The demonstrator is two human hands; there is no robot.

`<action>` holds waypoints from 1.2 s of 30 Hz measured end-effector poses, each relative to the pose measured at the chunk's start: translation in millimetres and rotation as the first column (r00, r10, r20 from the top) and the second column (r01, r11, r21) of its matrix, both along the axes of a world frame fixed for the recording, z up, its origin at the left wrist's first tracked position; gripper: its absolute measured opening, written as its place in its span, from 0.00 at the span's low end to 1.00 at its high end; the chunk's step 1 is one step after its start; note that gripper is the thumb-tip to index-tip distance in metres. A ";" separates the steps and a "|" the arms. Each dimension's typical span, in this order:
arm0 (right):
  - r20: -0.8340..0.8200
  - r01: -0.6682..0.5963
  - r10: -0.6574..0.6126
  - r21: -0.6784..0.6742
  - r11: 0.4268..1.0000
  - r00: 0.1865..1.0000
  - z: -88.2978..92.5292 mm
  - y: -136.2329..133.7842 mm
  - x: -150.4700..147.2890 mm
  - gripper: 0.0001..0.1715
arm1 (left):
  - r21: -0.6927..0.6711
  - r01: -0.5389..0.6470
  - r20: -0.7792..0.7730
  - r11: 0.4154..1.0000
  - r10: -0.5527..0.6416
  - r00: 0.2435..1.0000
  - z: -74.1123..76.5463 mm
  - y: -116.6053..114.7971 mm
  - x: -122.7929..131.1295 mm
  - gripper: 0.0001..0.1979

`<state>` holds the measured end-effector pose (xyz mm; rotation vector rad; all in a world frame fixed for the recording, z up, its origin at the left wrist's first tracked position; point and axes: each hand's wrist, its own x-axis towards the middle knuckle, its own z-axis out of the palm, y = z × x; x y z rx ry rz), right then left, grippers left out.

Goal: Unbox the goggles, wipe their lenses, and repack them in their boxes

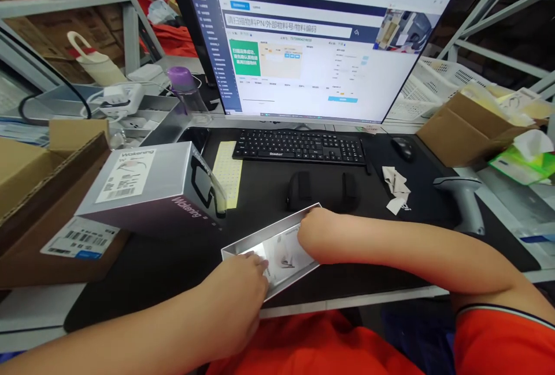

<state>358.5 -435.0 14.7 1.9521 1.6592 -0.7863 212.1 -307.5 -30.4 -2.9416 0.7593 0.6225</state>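
A shallow silver box tray [243, 249] lies on the black desk mat [269, 190] just in front of me, with white inserts inside it. My left hand [236, 288] grips its near left edge, fingers curled over the rim. My right hand [314, 233] reaches into the tray from the right, its fingers hidden inside. To the left, the silver and purple box lid [151, 187] rests tilted on a cardboard box [47, 213].
A black keyboard [299, 147] and a large monitor [312, 40] stand behind the tray. A mouse [402, 148], a crumpled paper [396, 187] and a barcode scanner [463, 199] lie to the right, by an open carton [463, 129]. A yellow label sheet [228, 170] lies left of the keyboard.
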 end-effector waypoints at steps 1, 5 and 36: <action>0.004 0.016 -0.016 0.000 1.000 1.000 -3.6 0.9 -0.5 0.09 | 0.059 0.028 -0.024 0.998 -0.027 0.999 2.4 -2.2 0.4 0.15; 0.008 0.052 -0.052 -0.008 0.999 0.999 -11.3 4.6 -3.3 0.11 | 0.160 0.060 -0.071 0.985 -0.049 0.996 14.3 -7.7 2.2 0.12; -0.121 0.335 -0.695 0.925 0.180 0.708 -43.5 -138.9 117.0 0.60 | -0.230 0.036 0.849 0.973 0.182 0.496 -26.1 -2.0 -65.3 0.12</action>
